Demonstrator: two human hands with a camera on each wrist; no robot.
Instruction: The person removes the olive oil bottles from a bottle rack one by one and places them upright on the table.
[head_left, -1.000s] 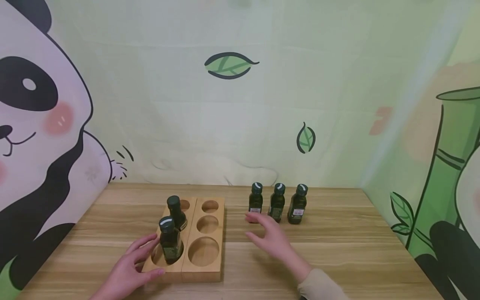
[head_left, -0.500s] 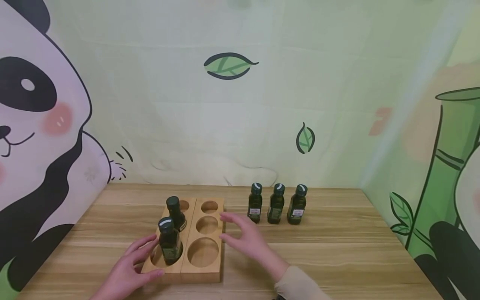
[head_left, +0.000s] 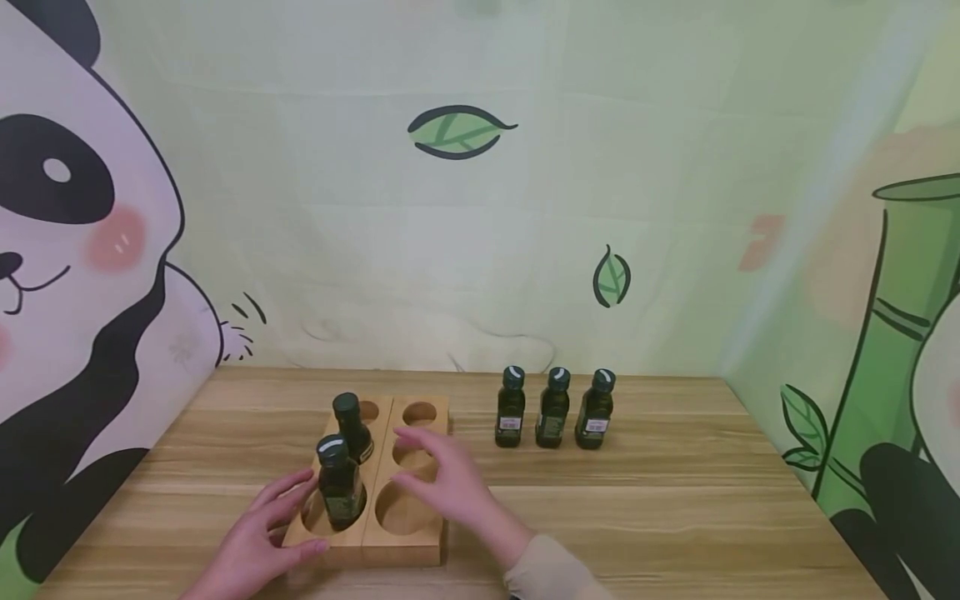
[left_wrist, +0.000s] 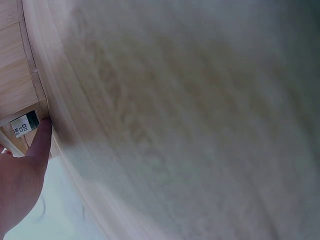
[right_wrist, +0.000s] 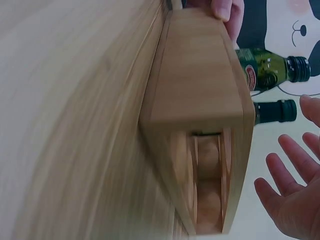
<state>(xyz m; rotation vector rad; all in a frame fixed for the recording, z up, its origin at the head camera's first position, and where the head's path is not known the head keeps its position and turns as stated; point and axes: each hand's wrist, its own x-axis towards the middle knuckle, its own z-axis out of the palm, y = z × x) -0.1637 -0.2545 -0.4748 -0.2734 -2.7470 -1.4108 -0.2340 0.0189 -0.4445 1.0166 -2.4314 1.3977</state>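
Note:
A wooden holder [head_left: 402,554] with two columns of round holes lies on the table. In its left column stand two dark green glass bottles: a front bottle [head_left: 341,487] in the large near hole and a slimmer-necked bottle [head_left: 351,425] in the middle hole. My left hand [head_left: 258,525] grips the holder's near left corner, thumb at the front edge and a finger [left_wrist: 42,137] along the side. Over the right column hovers my right hand [head_left: 450,483], fingers spread and holding nothing. The right wrist view shows the front bottle [right_wrist: 267,67] beyond the holder's side.
Three dark capped bottles stand in a row at the back right: a left one [head_left: 510,408], a middle one [head_left: 552,408] and a right one [head_left: 595,410]. Behind the wood-grain table [head_left: 675,500] hangs a cloth [head_left: 337,208] printed with pandas and leaves.
My right hand has moved left, from in front of the three bottles to over the holder's right column. My left hand and all the bottles have stayed in place.

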